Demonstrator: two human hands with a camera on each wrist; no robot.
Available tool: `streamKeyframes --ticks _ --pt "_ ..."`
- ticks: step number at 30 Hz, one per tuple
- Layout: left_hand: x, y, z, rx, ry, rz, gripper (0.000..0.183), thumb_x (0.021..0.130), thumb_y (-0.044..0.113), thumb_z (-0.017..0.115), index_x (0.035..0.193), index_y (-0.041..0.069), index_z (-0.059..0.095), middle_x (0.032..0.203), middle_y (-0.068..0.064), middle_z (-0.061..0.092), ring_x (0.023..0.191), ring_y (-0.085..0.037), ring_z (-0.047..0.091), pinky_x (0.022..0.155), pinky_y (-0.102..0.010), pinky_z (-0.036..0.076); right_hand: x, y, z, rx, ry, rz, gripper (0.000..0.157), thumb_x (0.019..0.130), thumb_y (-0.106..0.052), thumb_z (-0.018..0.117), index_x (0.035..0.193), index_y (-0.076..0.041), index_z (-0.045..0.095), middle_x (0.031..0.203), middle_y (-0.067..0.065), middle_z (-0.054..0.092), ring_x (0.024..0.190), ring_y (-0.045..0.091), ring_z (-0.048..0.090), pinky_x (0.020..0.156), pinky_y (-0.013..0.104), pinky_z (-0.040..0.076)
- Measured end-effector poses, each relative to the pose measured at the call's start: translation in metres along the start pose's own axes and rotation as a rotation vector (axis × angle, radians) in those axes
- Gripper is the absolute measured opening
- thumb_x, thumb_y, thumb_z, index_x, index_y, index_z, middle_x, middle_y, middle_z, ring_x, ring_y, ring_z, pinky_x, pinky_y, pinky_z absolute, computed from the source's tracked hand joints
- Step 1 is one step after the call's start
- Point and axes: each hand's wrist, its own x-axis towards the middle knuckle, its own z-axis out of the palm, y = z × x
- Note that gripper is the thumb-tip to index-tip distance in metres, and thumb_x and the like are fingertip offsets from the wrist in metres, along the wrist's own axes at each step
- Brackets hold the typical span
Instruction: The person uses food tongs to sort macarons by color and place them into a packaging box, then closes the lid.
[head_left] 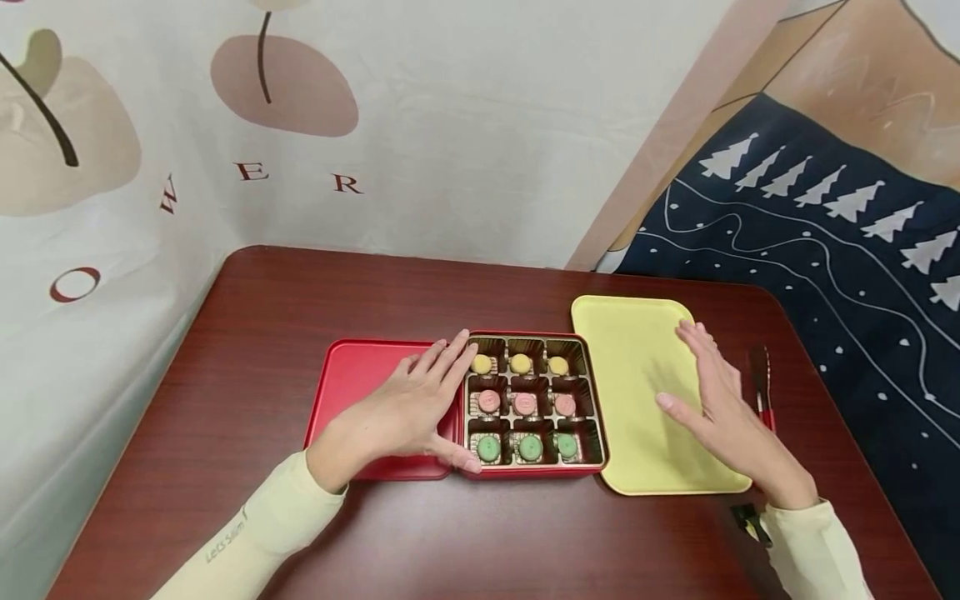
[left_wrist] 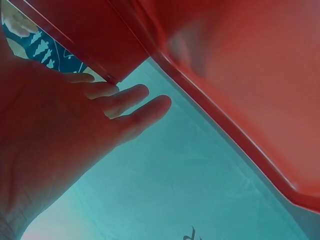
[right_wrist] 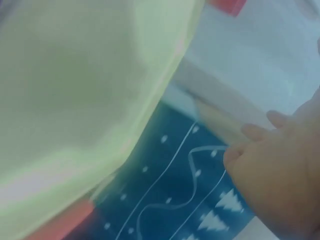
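A red box (head_left: 537,474) with a gold divided insert stands mid-table, holding yellow pieces (head_left: 520,363) in the far row, pink ones (head_left: 525,404) in the middle and green ones (head_left: 530,448) nearest, one per compartment. My left hand (head_left: 408,408) rests at the box's left side with its fingers straight and spread, thumb at the near left corner. Beneath that hand lies a red lid (head_left: 360,379), inside its raised rim. Over the yellow tray (head_left: 626,433) hovers my right hand (head_left: 720,408), fingers extended and holding nothing.
Right of the tray lies a red-handled utensil (head_left: 763,387), partly hidden by the right hand. A small dark object (head_left: 750,523) sits by the right sleeve. A white printed curtain (head_left: 450,125) hangs behind the table, and a navy tree-patterned cloth (head_left: 825,275) at the right.
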Motion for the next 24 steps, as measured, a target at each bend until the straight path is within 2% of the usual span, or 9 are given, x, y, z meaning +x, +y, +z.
streamKeyframes --ticks 3,8,13,21,24 --pt "-0.001 -0.001 0.000 0.003 0.000 0.002 0.152 0.073 0.089 0.077 0.175 0.005 0.003 0.182 -0.016 -0.006 0.165 -0.045 0.010 0.126 -0.067 0.024 0.005 -0.007 0.009 0.008 -0.048 -0.055 0.098 0.095 -0.017 0.079 0.174 -0.013 0.021 0.180 0.013 0.016 0.166 0.037 0.005 0.120 0.079 0.004" --pt "-0.002 -0.001 0.003 0.016 0.006 0.011 0.151 0.074 0.090 0.075 0.175 0.004 0.003 0.182 -0.016 -0.005 0.164 -0.045 0.012 0.124 -0.068 0.026 0.011 -0.015 0.021 -0.009 -0.090 -0.126 0.102 0.092 -0.023 0.082 0.174 -0.009 0.022 0.180 0.015 0.017 0.165 0.042 0.004 0.120 0.072 0.012" --pt "-0.003 -0.002 0.004 0.011 0.009 0.009 0.152 0.073 0.090 0.076 0.175 0.005 0.004 0.182 -0.016 -0.004 0.165 -0.045 0.012 0.125 -0.068 0.026 0.017 -0.022 0.027 -0.002 -0.117 -0.145 0.104 0.093 -0.031 0.084 0.174 -0.010 0.022 0.180 0.013 0.017 0.165 0.041 0.004 0.117 0.071 0.014" --pt "-0.002 -0.002 0.003 0.029 0.033 0.018 0.152 0.073 0.092 0.074 0.176 0.005 0.004 0.182 -0.015 -0.003 0.165 -0.044 0.013 0.124 -0.067 0.027 0.020 -0.027 0.036 -0.021 -0.163 -0.187 0.117 0.086 -0.045 0.092 0.174 -0.010 0.022 0.181 0.013 0.015 0.164 0.046 0.006 0.117 0.068 0.017" --pt "-0.003 -0.002 0.005 0.033 0.033 0.026 0.151 0.073 0.093 0.073 0.175 0.005 0.004 0.182 -0.016 -0.003 0.165 -0.045 0.012 0.124 -0.067 0.028 0.018 -0.027 0.041 -0.004 -0.208 -0.178 0.125 0.082 -0.043 0.096 0.175 -0.014 0.019 0.182 0.009 0.011 0.165 0.044 0.004 0.120 0.065 0.015"
